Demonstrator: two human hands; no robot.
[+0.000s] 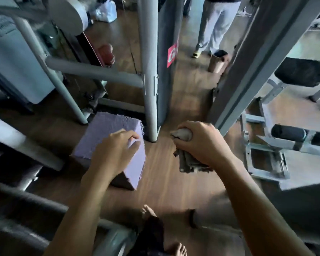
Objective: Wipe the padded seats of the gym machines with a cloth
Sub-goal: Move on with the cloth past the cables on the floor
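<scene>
My left hand [115, 152] holds a purple cloth [107, 137] spread flat in front of me, fingers pinching its near edge. My right hand [201, 143] is closed around a grey bunched cloth [188, 163], with a pale rounded end [182, 134] sticking out of the fist that may be a bottle top; I cannot tell. A black padded seat [301, 72] sits on a grey machine at the right, far from both hands. A black roller pad [288, 133] is below it.
Grey steel posts [149, 71] and a slanted beam [257, 61] stand straight ahead. A person in light trousers [216, 24] stands at the back. Wooden floor [166, 172] lies between the machines. A dark bar [26, 200] crosses at lower left. My bare feet [175, 249] show at the bottom.
</scene>
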